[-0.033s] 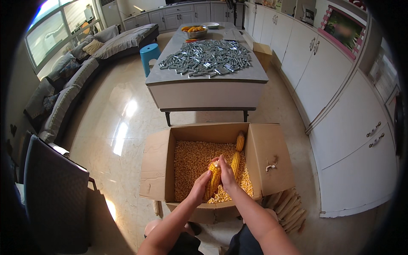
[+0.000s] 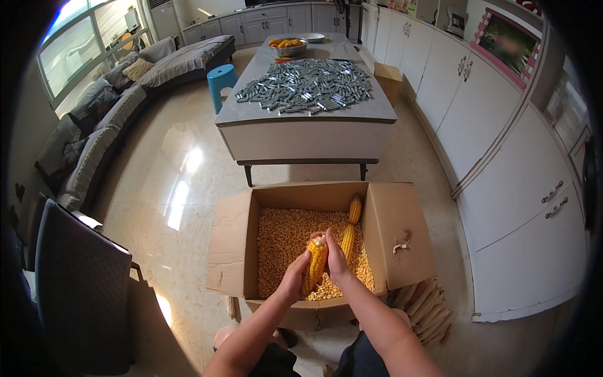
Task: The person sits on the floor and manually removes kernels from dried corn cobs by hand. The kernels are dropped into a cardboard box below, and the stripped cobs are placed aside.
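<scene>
Between my two hands, over the open cardboard box [image 2: 227,251], is a yellow corn cob [image 2: 316,264] with a pale tip pointing up and away from me. My left hand [image 2: 294,275] is closed around its left side, thumb along the kernels. On the other side my right hand [image 2: 338,261] grips it near the upper end, thumb close to the tip. Loose corn kernels [image 2: 286,232] cover the bottom of the box. Against its right wall lie two more cobs, a near one [image 2: 348,242] and a far one [image 2: 355,209].
Stripped cobs [image 2: 427,311] are piled on the floor right of the box; another cob [image 2: 231,307] lies at its left. Beyond stands a grey table [image 2: 251,116] bearing many small metallic cylinders [image 2: 308,85] and a bowl [image 2: 295,49] of corn. A blue stool [image 2: 221,78] stands beside it.
</scene>
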The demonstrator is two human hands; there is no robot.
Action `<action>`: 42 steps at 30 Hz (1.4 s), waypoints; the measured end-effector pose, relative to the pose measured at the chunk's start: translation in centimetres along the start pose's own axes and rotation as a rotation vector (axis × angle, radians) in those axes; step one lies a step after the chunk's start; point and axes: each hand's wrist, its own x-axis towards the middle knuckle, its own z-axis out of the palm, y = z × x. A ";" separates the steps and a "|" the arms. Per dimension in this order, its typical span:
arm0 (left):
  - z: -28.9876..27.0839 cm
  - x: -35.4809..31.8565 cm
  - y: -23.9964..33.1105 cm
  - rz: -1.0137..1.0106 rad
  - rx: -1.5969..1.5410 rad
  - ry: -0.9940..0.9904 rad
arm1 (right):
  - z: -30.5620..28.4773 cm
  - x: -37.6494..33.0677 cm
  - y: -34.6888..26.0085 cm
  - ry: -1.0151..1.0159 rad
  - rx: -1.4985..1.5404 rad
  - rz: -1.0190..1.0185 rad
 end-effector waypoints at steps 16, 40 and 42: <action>0.7 0.0 -0.1 0.143 0.048 0.042 | -0.4 0.3 0.2 -0.002 -0.108 -0.066; 0.6 1.4 -1.8 0.411 0.303 0.172 | 0.3 -0.5 1.1 0.079 -0.202 -0.012; 0.9 1.1 -1.6 0.409 0.318 0.172 | -0.2 -0.4 1.5 0.110 -0.221 0.053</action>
